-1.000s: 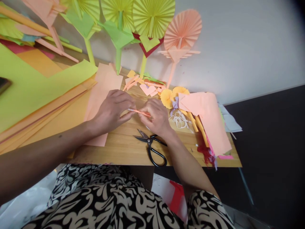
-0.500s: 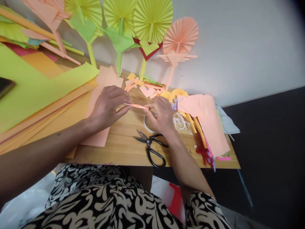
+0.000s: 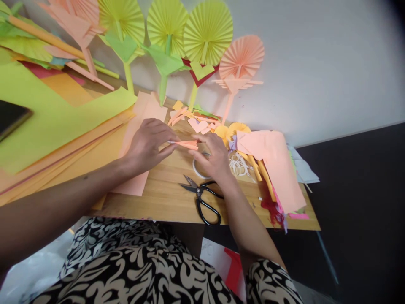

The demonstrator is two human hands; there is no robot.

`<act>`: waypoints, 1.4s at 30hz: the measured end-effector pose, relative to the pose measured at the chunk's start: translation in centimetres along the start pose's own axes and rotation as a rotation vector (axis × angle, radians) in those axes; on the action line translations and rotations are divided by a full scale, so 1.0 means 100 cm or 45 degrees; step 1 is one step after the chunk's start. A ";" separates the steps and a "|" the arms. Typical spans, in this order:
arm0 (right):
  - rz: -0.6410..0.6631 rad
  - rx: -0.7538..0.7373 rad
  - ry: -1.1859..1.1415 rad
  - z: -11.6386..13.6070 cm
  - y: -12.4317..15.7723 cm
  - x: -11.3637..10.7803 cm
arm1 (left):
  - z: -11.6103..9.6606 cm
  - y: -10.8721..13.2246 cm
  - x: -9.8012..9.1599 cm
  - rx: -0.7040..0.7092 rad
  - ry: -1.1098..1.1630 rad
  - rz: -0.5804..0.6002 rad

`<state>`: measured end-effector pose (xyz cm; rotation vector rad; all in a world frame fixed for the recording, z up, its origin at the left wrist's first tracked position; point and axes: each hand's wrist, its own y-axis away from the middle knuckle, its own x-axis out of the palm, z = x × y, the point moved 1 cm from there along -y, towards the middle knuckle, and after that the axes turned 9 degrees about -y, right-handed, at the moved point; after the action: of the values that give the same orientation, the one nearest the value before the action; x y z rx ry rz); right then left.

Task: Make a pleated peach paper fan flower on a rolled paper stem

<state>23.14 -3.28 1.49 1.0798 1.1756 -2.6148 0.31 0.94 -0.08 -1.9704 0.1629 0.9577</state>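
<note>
Both hands meet over the wooden table (image 3: 164, 198). My left hand (image 3: 148, 145) is closed, pinching one end of a narrow folded peach paper strip (image 3: 185, 144). The strip's other end is pinched in my closed right hand (image 3: 213, 158), which partly covers a white tape roll (image 3: 198, 169). Just in front of the right wrist lie black scissors (image 3: 202, 198), blades apart. A peach sheet (image 3: 139, 126) lies under my left hand.
Large green and orange paper sheets (image 3: 53, 122) cover the left of the table, with a dark phone (image 3: 11, 118) on them. Pleated paper fans (image 3: 207, 31) on stems lean against the wall. Paper scraps (image 3: 196, 120) and a peach sheet pile (image 3: 275, 164) sit at the right edge.
The hands have shifted slightly away from me with the strip, uncovering the white tape roll under the right hand. The camera tilted a little; the scissors stay put.
</note>
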 end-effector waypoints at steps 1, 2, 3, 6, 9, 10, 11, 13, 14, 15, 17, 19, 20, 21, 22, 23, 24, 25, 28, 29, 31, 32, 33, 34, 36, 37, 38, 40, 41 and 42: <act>0.002 0.042 -0.054 0.000 0.000 -0.001 | 0.000 0.000 0.000 -0.003 -0.005 0.003; 0.000 0.096 -0.121 0.001 0.000 -0.002 | 0.000 0.000 0.000 -0.005 -0.011 0.003; -0.005 0.157 -0.197 0.002 0.000 -0.003 | 0.000 0.000 0.000 -0.006 -0.018 -0.004; -0.018 0.340 -0.377 0.006 0.000 -0.005 | -0.001 0.000 -0.001 -0.005 -0.033 -0.049; -0.033 0.426 -0.455 0.008 -0.001 -0.002 | -0.002 0.000 -0.002 -0.017 -0.032 -0.050; -0.040 0.440 -0.469 0.008 -0.001 -0.001 | -0.003 -0.001 -0.002 -0.024 -0.025 -0.041; -0.049 0.452 -0.481 0.008 -0.001 0.001 | -0.003 -0.001 -0.002 -0.030 -0.016 -0.028; -0.067 0.472 -0.493 0.007 -0.001 0.005 | -0.004 -0.002 -0.002 -0.047 0.026 0.015; -0.076 0.478 -0.496 0.007 -0.001 0.006 | -0.005 -0.002 -0.002 -0.062 0.063 0.043; -0.079 0.480 -0.500 0.006 0.000 0.007 | -0.006 -0.003 -0.002 -0.083 0.110 0.077; -0.078 0.477 -0.498 0.007 0.001 0.007 | -0.009 -0.004 -0.002 -0.135 0.234 0.138; -0.072 0.473 -0.478 0.008 0.001 0.007 | -0.012 -0.005 -0.001 -0.189 0.368 0.166; -0.071 0.468 -0.468 0.009 0.001 0.008 | -0.013 -0.006 -0.001 -0.216 0.428 0.173; -0.067 0.464 -0.458 0.010 0.001 0.008 | -0.014 -0.006 -0.001 -0.248 0.478 0.184; -0.063 0.462 -0.451 0.011 0.001 0.008 | -0.015 -0.006 -0.001 -0.296 0.518 0.201; -0.054 0.464 -0.448 0.012 0.001 0.009 | -0.015 -0.005 0.000 -0.360 0.553 0.230; -0.047 0.471 -0.450 0.013 0.001 0.010 | -0.016 -0.005 0.000 -0.433 0.588 0.269; -0.042 0.479 -0.461 0.013 0.002 0.011 | -0.017 -0.005 0.000 -0.511 0.630 0.310; -0.045 0.489 -0.569 0.013 0.003 0.013 | -0.018 -0.005 0.000 -0.719 0.863 0.388; -0.040 0.493 -0.617 0.013 0.004 0.013 | -0.018 -0.005 -0.001 -0.768 0.955 0.394; -0.002 0.515 -0.689 0.012 0.005 0.015 | -0.017 -0.007 -0.002 -0.847 1.102 0.371; 0.028 0.530 -0.708 0.012 0.005 0.016 | -0.017 -0.008 -0.002 -0.874 1.150 0.353; 0.058 0.543 -0.714 0.012 0.005 0.016 | -0.016 -0.008 -0.002 -0.892 1.184 0.335; 0.090 0.554 -0.703 0.012 0.005 0.017 | -0.016 -0.009 -0.002 -0.903 1.212 0.318; 0.143 0.562 -0.651 0.013 0.005 0.019 | -0.015 -0.008 0.000 -0.914 1.266 0.304; 0.166 0.560 -0.616 0.014 0.005 0.020 | -0.015 -0.008 0.001 -0.917 1.290 0.305; 0.185 0.555 -0.579 0.015 0.005 0.021 | -0.015 -0.007 0.002 -0.922 1.311 0.305; 0.204 0.537 -0.517 0.017 0.004 0.022 | -0.015 -0.006 0.005 -0.935 1.334 0.313; 0.203 0.527 -0.494 0.018 0.003 0.022 | -0.015 -0.006 0.006 -0.940 1.336 0.316; 0.200 0.522 -0.473 0.019 0.003 0.022 | -0.016 -0.005 0.006 -0.942 1.332 0.318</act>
<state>20.52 -4.32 0.75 0.6471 0.4750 -2.8240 1.86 0.18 0.29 -3.0370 0.7278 -0.0149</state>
